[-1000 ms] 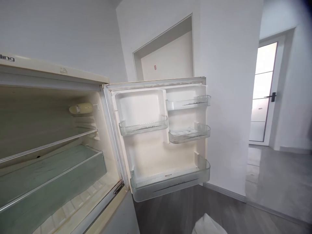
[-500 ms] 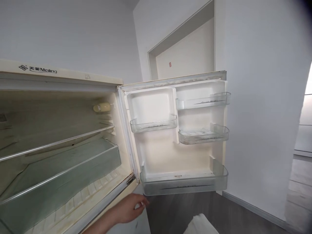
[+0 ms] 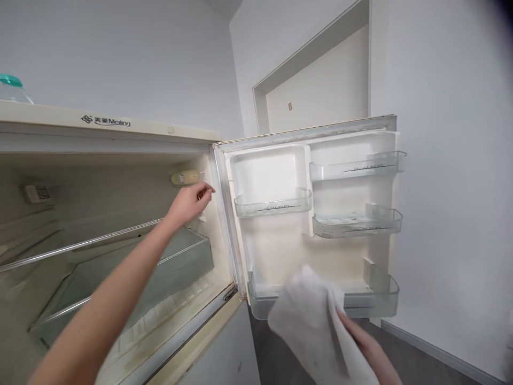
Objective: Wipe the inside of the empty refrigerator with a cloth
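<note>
A cream fridge (image 3: pixel 132 128) stands open and empty, its door (image 3: pixel 280 251) swung out to the right. My left hand (image 3: pixel 191 202) reaches inside to the right inner wall, just below the yellowish lamp cover (image 3: pixel 185 177), its fingers loosely curled with nothing in them. My right hand (image 3: pixel 360 339) holds a white cloth (image 3: pixel 312 326) up in front of the door's bottom bin (image 3: pixel 380 302); the cloth hides most of the hand.
Inside are a wire shelf (image 3: pixel 80 245) and a glass-fronted drawer (image 3: pixel 180 267). The door carries three small clear bins (image 3: pixel 274 206) above the bottom one. A green-lidded jar (image 3: pixel 12 88) sits on the fridge top. White walls stand behind; dark floor lies below.
My left hand has risen from the fridge's lower front edge into the compartment, up to the lamp. My right hand has lifted the cloth into view. The view has turned left.
</note>
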The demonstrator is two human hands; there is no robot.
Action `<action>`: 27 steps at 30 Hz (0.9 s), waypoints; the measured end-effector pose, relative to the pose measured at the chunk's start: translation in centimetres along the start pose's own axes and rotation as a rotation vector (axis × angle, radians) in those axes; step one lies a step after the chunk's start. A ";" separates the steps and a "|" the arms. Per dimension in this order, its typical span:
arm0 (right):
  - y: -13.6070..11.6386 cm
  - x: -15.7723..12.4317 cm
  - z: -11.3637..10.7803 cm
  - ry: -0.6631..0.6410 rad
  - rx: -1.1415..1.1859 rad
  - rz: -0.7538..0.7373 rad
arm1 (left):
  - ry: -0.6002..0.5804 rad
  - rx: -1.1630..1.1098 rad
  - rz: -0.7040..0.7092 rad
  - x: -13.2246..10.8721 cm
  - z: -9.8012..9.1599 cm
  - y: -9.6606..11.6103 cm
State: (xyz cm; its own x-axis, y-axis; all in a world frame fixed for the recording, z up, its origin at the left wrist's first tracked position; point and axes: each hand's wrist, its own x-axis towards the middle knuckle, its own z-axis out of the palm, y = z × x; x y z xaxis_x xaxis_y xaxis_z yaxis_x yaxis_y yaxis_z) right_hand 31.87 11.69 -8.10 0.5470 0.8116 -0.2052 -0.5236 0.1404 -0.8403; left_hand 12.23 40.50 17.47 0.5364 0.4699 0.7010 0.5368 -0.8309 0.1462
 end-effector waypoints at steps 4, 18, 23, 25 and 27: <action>-7.2 -0.5 5.2 -0.025 0.198 -0.116 | -0.177 0.002 -0.087 -7.5 8.7 -3.6; -19.1 4.7 18.9 -0.085 -0.023 -1.045 | -0.507 0.185 -0.240 -21.7 21.4 -11.8; -20.1 6.5 20.9 -0.018 -0.108 -1.197 | -0.474 0.173 -0.283 -22.1 22.0 -12.1; -20.2 7.3 21.6 -0.004 -0.164 -1.239 | -0.461 0.166 -0.321 -22.2 22.2 -12.2; -20.1 8.2 22.4 0.002 -0.195 -1.241 | -0.451 0.164 -0.360 -22.2 22.3 -12.3</action>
State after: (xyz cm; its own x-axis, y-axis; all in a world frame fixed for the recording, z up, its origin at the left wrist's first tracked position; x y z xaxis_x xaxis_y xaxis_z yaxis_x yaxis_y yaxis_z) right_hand 32.27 28.27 18.33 0.6021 0.1914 0.7751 0.4494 0.7212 -0.5272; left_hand 8.21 46.95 -15.44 0.5068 0.8230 0.2566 0.8102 -0.5564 0.1846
